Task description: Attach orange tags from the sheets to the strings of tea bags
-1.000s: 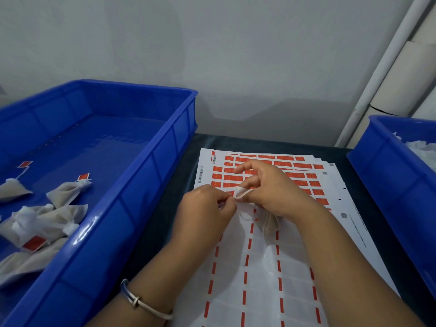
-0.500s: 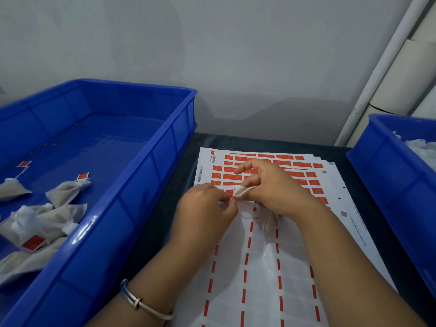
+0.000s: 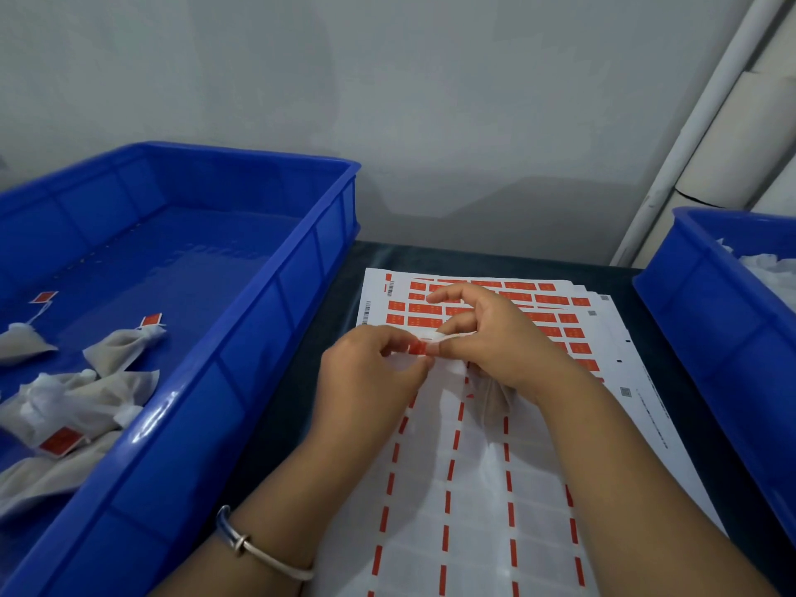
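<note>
A stack of white sheets (image 3: pixel 482 489) with orange tags at its far end lies on the dark table. Over it, my left hand (image 3: pixel 370 372) pinches a small orange tag (image 3: pixel 417 348) between thumb and fingers. My right hand (image 3: pixel 495 338) meets it from the right, pinching the white top of a tea bag (image 3: pixel 491 396) that hangs below the palm over the sheet. The string itself is too fine to make out. Both hands touch at the tag.
A large blue crate (image 3: pixel 275 295) on the left holds several tagged tea bags (image 3: pixel 120 346) at its near left. A second blue crate (image 3: pixel 706 321) on the right holds white bags (image 3: pixel 771 269). A grey wall and white pipe stand behind.
The orange tag has come into view between my fingertips; before, only the white bag top showed there. Both hands have stayed in place over the sheets.
</note>
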A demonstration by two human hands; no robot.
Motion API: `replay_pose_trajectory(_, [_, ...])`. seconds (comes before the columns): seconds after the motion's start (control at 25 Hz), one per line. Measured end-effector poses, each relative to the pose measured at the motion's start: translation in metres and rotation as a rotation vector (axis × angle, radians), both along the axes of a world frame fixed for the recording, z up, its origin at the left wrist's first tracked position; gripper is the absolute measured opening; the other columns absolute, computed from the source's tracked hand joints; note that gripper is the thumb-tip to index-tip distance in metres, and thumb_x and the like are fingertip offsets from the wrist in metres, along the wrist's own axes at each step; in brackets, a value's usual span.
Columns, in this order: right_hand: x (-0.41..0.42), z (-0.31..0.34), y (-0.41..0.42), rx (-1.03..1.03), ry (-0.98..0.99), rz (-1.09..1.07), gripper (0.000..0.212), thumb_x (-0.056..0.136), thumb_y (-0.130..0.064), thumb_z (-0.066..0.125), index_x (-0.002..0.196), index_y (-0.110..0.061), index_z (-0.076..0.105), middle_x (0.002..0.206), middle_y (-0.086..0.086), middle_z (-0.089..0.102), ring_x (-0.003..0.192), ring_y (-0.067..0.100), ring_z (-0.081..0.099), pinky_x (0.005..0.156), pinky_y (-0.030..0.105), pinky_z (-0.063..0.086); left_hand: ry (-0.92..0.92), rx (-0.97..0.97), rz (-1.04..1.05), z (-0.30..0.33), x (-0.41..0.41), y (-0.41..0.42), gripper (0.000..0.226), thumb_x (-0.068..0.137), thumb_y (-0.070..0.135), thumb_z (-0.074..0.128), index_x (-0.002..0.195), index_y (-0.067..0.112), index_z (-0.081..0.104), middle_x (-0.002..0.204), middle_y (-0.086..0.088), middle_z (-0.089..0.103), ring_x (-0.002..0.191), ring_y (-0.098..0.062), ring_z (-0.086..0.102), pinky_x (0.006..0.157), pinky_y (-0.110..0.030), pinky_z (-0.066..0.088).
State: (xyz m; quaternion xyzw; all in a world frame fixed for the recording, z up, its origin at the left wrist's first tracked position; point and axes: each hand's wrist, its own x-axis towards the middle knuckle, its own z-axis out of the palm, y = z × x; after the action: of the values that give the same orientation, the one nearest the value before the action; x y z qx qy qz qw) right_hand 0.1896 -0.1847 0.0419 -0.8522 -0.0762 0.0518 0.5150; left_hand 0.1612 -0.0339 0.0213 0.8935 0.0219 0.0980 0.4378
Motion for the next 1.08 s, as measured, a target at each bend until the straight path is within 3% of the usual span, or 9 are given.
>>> replay_pose_trajectory(0.08, [-0.0009,0.0000,0.0006,0.011,0.005,-0.006,0.047,0.074,-0.020,0.079,0.100,-0.047,0.051,0.074,-0.027,0.067,0.075,-0.010,0.065,0.053,0.010,0.049,-0.012,0.000,0.021,-0.0015,0.0014,0.0003,0.033,0.072,0.041,0.075,0.103,0.031,0.067,0.104,0.016,0.059,0.082,-0.004,0.057,0.066,-0.011,0.045])
replay_pose_trajectory(0.2, [-0.0010,-0.0013,0.0004,0.019,0.003,-0.004,0.059,0.074,-0.018,0.079,0.112,-0.049,0.046,0.077,-0.027,0.067,0.077,-0.009,0.066,0.056,0.011,0.051,0.024,0.014,0.010,-0.0029,0.0021,0.0003,0.033,0.072,0.043,0.074,0.103,0.032,0.069,0.109,0.015,0.061,0.077,-0.001,0.055,0.060,-0.007,0.039])
replay_pose_trajectory(0.28, [-0.0009,-0.0024,-0.0003,0.013,-0.010,-0.002,0.064,0.074,-0.018,0.079,0.114,-0.051,0.043,0.075,-0.028,0.067,0.078,-0.011,0.065,0.058,0.012,0.053,0.036,0.040,-0.002,-0.0028,0.0017,0.0005,0.031,0.073,0.043,0.073,0.102,0.033,0.070,0.110,0.015,0.063,0.073,0.003,0.053,0.055,-0.007,0.037])
replay_pose_trajectory(0.4, [-0.0004,-0.0042,0.0002,-0.014,-0.038,0.006,0.067,0.074,-0.019,0.079,0.114,-0.055,0.039,0.075,-0.033,0.065,0.079,-0.013,0.064,0.061,0.012,0.052,0.038,0.077,-0.025,-0.0018,0.0023,0.0011,0.028,0.075,0.043,0.071,0.101,0.033,0.071,0.110,0.014,0.063,0.079,-0.001,0.056,0.061,-0.011,0.043])
replay_pose_trajectory(0.68, [0.0002,-0.0050,0.0044,-0.128,-0.083,0.031,0.059,0.075,-0.022,0.078,0.105,-0.058,0.041,0.076,-0.033,0.063,0.076,-0.009,0.064,0.051,0.003,0.042,0.182,-0.046,-0.041,0.0000,0.0046,0.0013,0.013,0.078,0.036,0.071,0.089,0.030,0.075,0.075,0.022,0.058,0.065,-0.005,0.061,0.054,-0.013,0.043])
replay_pose_trajectory(0.92, [0.0009,-0.0048,0.0046,-0.131,-0.077,0.023,0.051,0.074,-0.024,0.079,0.095,-0.057,0.045,0.073,-0.034,0.062,0.076,-0.017,0.060,0.054,0.003,0.043,0.236,-0.039,-0.038,0.0028,0.0064,0.0035,0.007,0.084,0.030,0.066,0.080,0.032,0.072,0.072,0.020,0.057,0.060,-0.007,0.063,0.050,-0.013,0.045])
replay_pose_trajectory(1.08, [0.0018,-0.0042,0.0027,-0.110,-0.071,-0.002,0.050,0.074,-0.024,0.079,0.100,-0.050,0.046,0.070,-0.032,0.062,0.071,-0.018,0.060,0.052,0.005,0.045,0.127,0.062,0.007,0.0025,0.0045,0.0024,0.010,0.083,0.037,0.066,0.093,0.034,0.068,0.083,0.020,0.054,0.063,-0.002,0.057,0.050,-0.008,0.038])
